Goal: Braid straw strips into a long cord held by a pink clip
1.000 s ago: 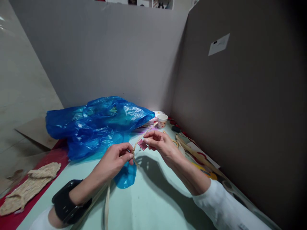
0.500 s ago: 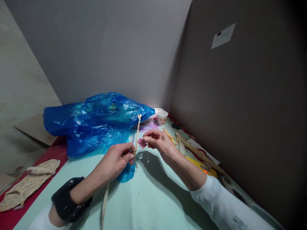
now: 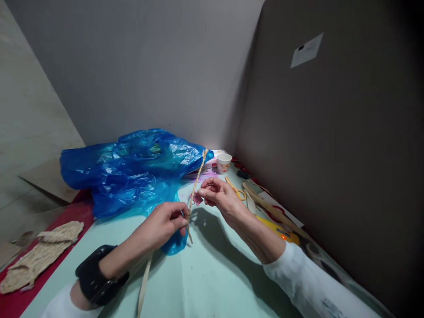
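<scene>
A braided straw-coloured cord (image 3: 197,180) rises at a slant from my left hand (image 3: 168,223), which pinches it near its lower end. Loose strand ends hang below those fingers. My right hand (image 3: 218,195) is closed just right of the cord, thumb against fingertips. At the thumb tip is a small pink piece (image 3: 198,199), seemingly pinched there and partly behind the cord. What it is I cannot make out. Beyond the hands lies a crumpled blue plastic bag (image 3: 132,165), and the cord's forked top overlaps its right end in view.
A paper cup (image 3: 224,163) stands at the back. Yellow-handled scissors (image 3: 239,192) and a yellow tool (image 3: 278,230) with a red light lie along the right wall. A flat strip (image 3: 144,282) runs below my left wrist; a woven beige piece (image 3: 44,251) lies at left.
The cord's top has swung right, and my left hand has moved slightly right and down with it. My right hand has barely shifted, the pink piece staying at its thumb.
</scene>
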Motion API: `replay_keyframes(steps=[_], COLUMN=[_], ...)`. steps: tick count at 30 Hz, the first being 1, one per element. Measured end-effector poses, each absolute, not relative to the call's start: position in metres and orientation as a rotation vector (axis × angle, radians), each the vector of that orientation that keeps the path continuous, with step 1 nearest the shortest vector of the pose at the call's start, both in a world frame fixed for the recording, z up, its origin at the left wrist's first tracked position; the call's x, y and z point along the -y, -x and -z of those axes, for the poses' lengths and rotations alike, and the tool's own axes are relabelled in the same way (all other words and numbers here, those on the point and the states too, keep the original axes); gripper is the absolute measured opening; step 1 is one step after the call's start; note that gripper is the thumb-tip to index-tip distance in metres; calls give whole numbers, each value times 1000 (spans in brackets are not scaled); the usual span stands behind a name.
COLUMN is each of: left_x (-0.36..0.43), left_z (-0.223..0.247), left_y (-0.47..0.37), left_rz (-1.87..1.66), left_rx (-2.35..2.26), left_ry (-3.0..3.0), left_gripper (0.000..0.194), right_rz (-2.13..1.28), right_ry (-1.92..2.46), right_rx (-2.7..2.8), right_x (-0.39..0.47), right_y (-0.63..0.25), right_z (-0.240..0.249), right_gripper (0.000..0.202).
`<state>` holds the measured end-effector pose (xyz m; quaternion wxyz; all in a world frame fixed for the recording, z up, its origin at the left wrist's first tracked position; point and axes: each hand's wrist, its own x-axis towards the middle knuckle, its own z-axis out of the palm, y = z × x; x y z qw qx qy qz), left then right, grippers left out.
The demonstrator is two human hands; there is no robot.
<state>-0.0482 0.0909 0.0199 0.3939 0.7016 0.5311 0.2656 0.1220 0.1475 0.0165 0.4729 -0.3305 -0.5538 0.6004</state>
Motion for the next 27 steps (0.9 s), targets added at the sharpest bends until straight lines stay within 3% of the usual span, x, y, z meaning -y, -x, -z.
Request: replay_keyframes(steps=[17,27], left_x=[-98,-96], left_z=[-25,-25], left_y=[57,53], left_rz=[-673,-691], left_rx=[-1354,-1402], left_ry=[-1587,-1834], left_gripper=[17,13], right_rz=[-1531,-1495], right_ry=[856,868], right_rx=[1264,1247], right_x=[-152,-148], right_y=[-124,-120], right_z=[-13,-11], right_gripper=[38,37])
